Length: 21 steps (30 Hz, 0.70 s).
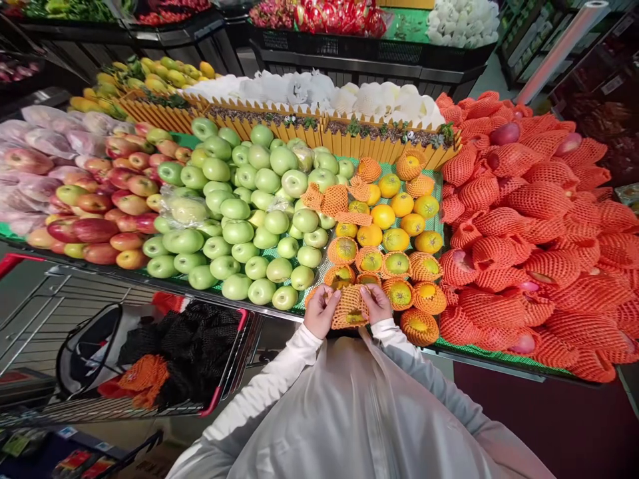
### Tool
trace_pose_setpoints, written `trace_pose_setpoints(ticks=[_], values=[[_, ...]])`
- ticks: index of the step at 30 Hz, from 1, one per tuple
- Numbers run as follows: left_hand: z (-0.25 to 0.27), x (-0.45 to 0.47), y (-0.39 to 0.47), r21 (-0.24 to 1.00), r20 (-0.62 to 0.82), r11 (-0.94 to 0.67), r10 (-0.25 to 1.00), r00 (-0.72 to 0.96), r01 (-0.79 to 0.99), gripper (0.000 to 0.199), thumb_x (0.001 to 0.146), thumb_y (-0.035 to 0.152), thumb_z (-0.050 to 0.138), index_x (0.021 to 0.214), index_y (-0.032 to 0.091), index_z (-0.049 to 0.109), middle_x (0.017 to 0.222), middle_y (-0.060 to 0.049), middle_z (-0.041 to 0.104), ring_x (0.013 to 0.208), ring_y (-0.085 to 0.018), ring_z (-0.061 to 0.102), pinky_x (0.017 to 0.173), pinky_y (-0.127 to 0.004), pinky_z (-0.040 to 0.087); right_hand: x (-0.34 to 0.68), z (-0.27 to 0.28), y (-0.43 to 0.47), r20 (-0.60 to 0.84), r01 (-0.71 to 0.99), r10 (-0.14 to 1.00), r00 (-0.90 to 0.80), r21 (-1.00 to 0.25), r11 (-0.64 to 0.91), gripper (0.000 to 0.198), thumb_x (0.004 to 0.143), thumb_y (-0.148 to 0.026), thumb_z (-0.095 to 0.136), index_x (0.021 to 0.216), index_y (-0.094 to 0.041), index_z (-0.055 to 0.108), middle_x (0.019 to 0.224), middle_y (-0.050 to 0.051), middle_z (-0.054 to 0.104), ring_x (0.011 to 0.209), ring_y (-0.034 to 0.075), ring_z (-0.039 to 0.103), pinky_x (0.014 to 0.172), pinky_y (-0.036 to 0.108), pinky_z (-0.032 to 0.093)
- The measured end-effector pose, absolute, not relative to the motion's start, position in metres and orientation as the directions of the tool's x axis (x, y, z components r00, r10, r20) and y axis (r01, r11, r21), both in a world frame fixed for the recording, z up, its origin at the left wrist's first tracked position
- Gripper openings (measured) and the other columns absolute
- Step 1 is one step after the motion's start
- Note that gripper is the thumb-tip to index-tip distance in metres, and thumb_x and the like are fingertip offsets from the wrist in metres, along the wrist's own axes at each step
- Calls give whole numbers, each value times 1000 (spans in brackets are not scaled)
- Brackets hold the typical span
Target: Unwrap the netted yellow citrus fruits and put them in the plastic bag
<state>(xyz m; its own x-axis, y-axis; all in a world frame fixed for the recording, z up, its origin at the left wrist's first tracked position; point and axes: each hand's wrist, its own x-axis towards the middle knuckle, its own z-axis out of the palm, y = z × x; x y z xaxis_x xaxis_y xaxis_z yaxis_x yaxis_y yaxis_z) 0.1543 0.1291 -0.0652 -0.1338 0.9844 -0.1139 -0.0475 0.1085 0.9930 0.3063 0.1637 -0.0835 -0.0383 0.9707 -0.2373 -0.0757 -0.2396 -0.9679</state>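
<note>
Both hands pinch an orange foam fruit net (350,303) at the front edge of the display. My left hand (322,311) grips its left side between thumb and fingers, and my right hand (377,305) grips the right side. A yellow-green patch of fruit shows low in the net, but I cannot tell whether it sits inside or behind. Just beyond are oranges (395,239), several of them in foam nets. Loose orange nets (335,199) lie on top at the back left of this group.
Green apples (237,231) are piled to the left, then red apples (92,229). Mangoes in red foam nets (529,199) fill the right. A low yellow fence (344,143) runs behind. A shopping cart (244,319) holding black netting (200,346) stands at lower left.
</note>
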Motion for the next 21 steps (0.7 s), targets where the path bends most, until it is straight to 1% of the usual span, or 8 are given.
trace_pose_setpoints(ticks=[2, 3, 7, 10, 13, 15, 19, 21], values=[[-74, 146, 135, 996, -55, 70, 972, -230, 60, 48, 87, 56, 55, 83, 13, 36, 66, 1, 32, 58, -7, 30, 55, -20, 28, 298, -87, 169, -183, -27, 983, 12, -983, -183, 53, 70, -64, 62, 81, -13, 54, 84, 7, 54, 81, 16, 50, 80, 31, 40], [-78, 143, 138, 993, -51, 76, 965, -256, 89, 48, 87, 57, 54, 83, 13, 36, 64, 1, 32, 57, -7, 29, 53, -20, 26, 296, -87, 170, -163, -2, 986, 23, -987, -163, 51, 71, -63, 62, 82, -13, 55, 86, 8, 55, 84, 17, 50, 83, 32, 39], [-87, 131, 147, 963, -115, 174, 956, -269, 207, 52, 84, 63, 50, 83, 14, 36, 55, 4, 27, 49, -7, 23, 48, -21, 18, 293, -85, 166, -122, 62, 993, 7, -991, -122, 47, 79, -60, 55, 88, -14, 55, 90, 8, 56, 86, 17, 51, 86, 32, 39], [-83, 126, 151, 899, -114, 222, 951, -288, 377, 53, 83, 66, 46, 80, 13, 41, 55, 2, 35, 49, -8, 29, 49, -22, 22, 287, -80, 162, -139, 63, 990, 0, -988, -139, 50, 80, -64, 53, 89, -14, 53, 86, 7, 55, 83, 17, 50, 83, 31, 40], [-75, 118, 155, 829, -94, 225, 958, -270, 512, 54, 83, 66, 42, 77, 12, 47, 66, -3, 48, 55, -10, 38, 56, -23, 28, 279, -74, 161, -232, -41, 972, 27, -972, -231, 57, 70, -69, 59, 85, -14, 53, 83, 6, 53, 81, 16, 48, 82, 31, 40], [-73, 112, 158, 785, -115, 236, 964, -239, 573, 52, 86, 63, 41, 77, 12, 50, 72, -4, 53, 59, -11, 42, 61, -24, 29, 275, -74, 161, -293, -124, 956, 24, -950, -288, 61, 63, -72, 63, 83, -15, 53, 83, 6, 53, 81, 16, 48, 83, 31, 41], [-68, 103, 162, 700, -219, 285, 958, -183, 655, 39, 92, 51, 41, 85, 13, 49, 74, -3, 54, 65, -14, 45, 64, -25, 26, 272, -75, 161, -393, -265, 917, -75, -878, -398, 63, 60, -71, 68, 89, -17, 52, 94, 6, 55, 88, 17, 53, 86, 33, 45], [-61, 101, 161, 690, -231, 285, 958, -171, 665, 35, 93, 48, 42, 88, 14, 48, 72, -2, 53, 64, -14, 45, 64, -26, 26, 272, -73, 159, -423, -321, 896, -134, -837, -444, 61, 61, -68, 71, 90, -18, 53, 97, 7, 56, 91, 17, 55, 87, 33, 46]])
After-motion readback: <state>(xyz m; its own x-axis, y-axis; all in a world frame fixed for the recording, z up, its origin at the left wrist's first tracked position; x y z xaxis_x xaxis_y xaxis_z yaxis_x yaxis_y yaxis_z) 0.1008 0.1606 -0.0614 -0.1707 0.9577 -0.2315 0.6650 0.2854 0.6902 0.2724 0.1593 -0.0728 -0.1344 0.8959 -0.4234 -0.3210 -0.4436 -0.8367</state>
